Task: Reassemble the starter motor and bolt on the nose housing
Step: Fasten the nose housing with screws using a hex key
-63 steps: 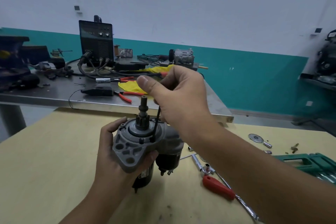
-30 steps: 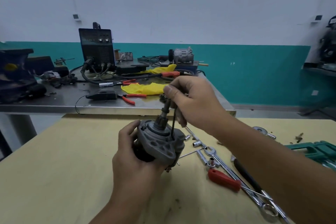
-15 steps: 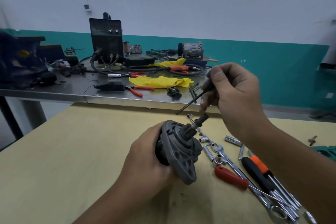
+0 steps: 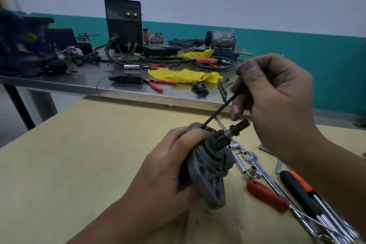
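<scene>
One starter motor [image 4: 210, 166], tipped over the wooden table [image 4: 69, 164] with its nose housing [image 4: 208, 184] on, left hand [image 4: 168, 168] wrapped around the body. Right hand [image 4: 277, 101] pinches one thin black hex key [image 4: 221, 108], tip at the housing's top edge. Two screwdrivers: red-handled [image 4: 267, 194], black-and-orange [image 4: 297, 186].

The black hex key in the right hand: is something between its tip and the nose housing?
Nothing visible. The right hand pinches the hex key, and its tip already meets the top edge of the nose housing, just above the left hand thumb. The pinion shaft lies beside it.
</scene>
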